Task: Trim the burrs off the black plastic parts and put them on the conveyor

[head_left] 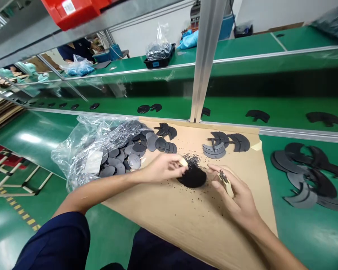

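Observation:
My left hand [171, 167] is closed in a pinch at the left edge of a heap of tiny black pieces [194, 177]. A pale yellow covering shows on one of its fingertips; whatever lies in the pinch is too small to make out. To the right of the heap, my right hand [239, 193] is curled around a small dark part [223, 176], with something pale yellow beside it. Beyond the hands, black fan-shaped parts [239, 143] lie on the brown cardboard sheet [163, 210]. Many black round discs [116, 165] spill from a clear plastic bag [76, 150] at the left.
More curved black parts [312, 176] are piled on the green table at right. A metal post [207, 60] rises behind the cardboard. Single black parts [257, 115] sit along the green strip behind it. A red bin [73, 13] hangs above; another person [77, 48] works at the back left.

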Tool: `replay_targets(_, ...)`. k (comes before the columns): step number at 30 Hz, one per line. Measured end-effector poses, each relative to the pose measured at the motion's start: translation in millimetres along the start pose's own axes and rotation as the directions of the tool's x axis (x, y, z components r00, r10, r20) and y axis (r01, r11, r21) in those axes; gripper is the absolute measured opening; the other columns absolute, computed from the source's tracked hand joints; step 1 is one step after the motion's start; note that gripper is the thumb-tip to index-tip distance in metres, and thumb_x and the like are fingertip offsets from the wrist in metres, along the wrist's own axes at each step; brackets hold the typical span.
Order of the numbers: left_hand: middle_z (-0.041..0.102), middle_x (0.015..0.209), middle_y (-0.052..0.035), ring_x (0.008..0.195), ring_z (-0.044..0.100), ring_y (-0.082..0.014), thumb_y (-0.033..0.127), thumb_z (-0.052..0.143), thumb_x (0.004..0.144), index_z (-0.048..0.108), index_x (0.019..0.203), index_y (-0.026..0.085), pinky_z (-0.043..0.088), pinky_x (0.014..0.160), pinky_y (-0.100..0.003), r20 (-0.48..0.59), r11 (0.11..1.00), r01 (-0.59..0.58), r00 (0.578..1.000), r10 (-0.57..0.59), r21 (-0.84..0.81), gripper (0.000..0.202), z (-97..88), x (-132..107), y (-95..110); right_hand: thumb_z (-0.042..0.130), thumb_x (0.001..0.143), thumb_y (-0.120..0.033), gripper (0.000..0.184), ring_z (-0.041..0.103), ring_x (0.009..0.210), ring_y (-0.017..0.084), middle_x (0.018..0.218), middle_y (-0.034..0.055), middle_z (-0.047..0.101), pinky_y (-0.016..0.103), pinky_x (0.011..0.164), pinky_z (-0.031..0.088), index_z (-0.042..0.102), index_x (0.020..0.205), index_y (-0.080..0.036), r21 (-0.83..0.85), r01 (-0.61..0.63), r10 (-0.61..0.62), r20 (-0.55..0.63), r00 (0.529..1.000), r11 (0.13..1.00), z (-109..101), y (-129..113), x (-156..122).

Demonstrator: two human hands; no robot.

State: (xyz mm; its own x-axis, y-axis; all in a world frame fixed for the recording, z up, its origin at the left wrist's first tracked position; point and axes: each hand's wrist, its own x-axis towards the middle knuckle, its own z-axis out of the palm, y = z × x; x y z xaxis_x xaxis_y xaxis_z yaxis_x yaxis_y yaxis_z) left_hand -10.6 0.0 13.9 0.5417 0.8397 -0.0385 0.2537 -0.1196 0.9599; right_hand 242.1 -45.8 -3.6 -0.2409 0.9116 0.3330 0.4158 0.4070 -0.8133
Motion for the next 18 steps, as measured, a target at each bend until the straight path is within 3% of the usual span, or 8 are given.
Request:
replay_targets(2,0.072,0.082,-0.0069,0.073,0.072,-0.0177,0.037,0.065,0.092,0.066,0.092,0.021,0.061,0.064,-0.031,0.011,0.999,-0.002,1.0,0.003,-0.044,0.016,27.5,-6.1,-3.4,0.055,0.098,-0.048,0.032,0.071,0.097,0.025,0.103,0.0107,0.074,0.036,0.086,0.059,0.069,0.109,-0.021,0.044,-0.052,0.05,0.037,0.998,0.998,1.0,-3.5,0.3)
replay_targets(5,0.074,0.088,-0.0079,0.078,0.073,-0.0181,0.039,0.061,0.096,0.066,0.103,0.021,0.062,0.069,-0.031,0.012,0.999,-0.038,0.999,0.038,-0.002,0.021,32.1,-12.4,-5.5,0.057,0.096,-0.055,0.035,0.069,0.08,0.021,0.085,0.0049,0.071,0.03,0.075,0.059,0.067,0.092,-0.022,0.084,-0.147,0.139,0.093,0.986,0.986,0.5,-5.6,1.0)
replay_targets(8,0.074,0.095,-0.0082,0.085,0.071,-0.0183,0.037,0.054,0.101,0.066,0.112,0.019,0.059,0.078,-0.032,-0.015,0.936,-0.113,0.992,0.125,0.333,0.024,1.3,-21.6,-7.3,0.058,0.094,-0.059,0.038,0.063,0.069,0.018,0.076,0.0016,0.065,0.026,0.065,0.055,0.065,0.087,-0.022,0.097,-0.19,0.186,0.051,0.981,0.977,-0.1,-4.5,2.2)
replay_targets(9,0.073,0.097,-0.0085,0.088,0.07,-0.0191,0.034,0.053,0.101,0.067,0.109,0.019,0.058,0.082,-0.034,-0.047,0.868,-0.1,0.989,0.14,0.486,0.022,-13.5,-24.3,-8.9,0.058,0.094,-0.059,0.038,0.061,0.068,0.017,0.074,0.0011,0.064,0.026,0.063,0.053,0.064,0.086,-0.022,0.103,-0.197,0.195,0.031,0.98,0.975,-0.1,-3.9,2.6)
replay_targets(11,0.072,0.1,-0.0087,0.095,0.067,-0.0216,0.028,0.05,0.101,0.068,0.099,0.019,0.055,0.089,-0.037,-0.151,0.687,0.04,0.983,0.102,0.725,0.02,-43.9,-26.4,-14.1,0.059,0.093,-0.059,0.038,0.06,0.067,0.017,0.073,0.0007,0.062,0.026,0.062,0.052,0.063,0.085,-0.022,0.115,-0.207,0.208,0.006,0.978,0.971,0.3,-3.0,3.4)
replay_targets(14,0.07,0.103,-0.0089,0.103,0.064,-0.0249,0.024,0.049,0.099,0.066,0.097,0.019,0.052,0.096,-0.039,-0.319,0.497,0.278,0.948,-0.004,0.822,0.018,-77.0,-17.8,-23.8,0.06,0.092,-0.057,0.036,0.059,0.069,0.017,0.074,0.0009,0.062,0.026,0.063,0.052,0.062,0.084,-0.022,0.12,-0.216,0.217,0.007,0.976,0.969,1.7,-3.5,4.0)
replay_targets(18,0.065,0.115,-0.0128,0.115,0.06,-0.0312,0.03,0.058,0.096,0.063,0.105,0.018,0.05,0.099,-0.043,-0.386,0.477,0.357,0.922,-0.041,0.803,0.016,-82.9,6.8,-34.9,0.06,0.093,-0.056,0.035,0.057,0.068,0.017,0.073,0.0007,0.061,0.027,0.064,0.051,0.062,0.085,-0.022,0.128,-0.21,0.212,-0.001,0.977,0.969,5.2,-6.2,3.3)
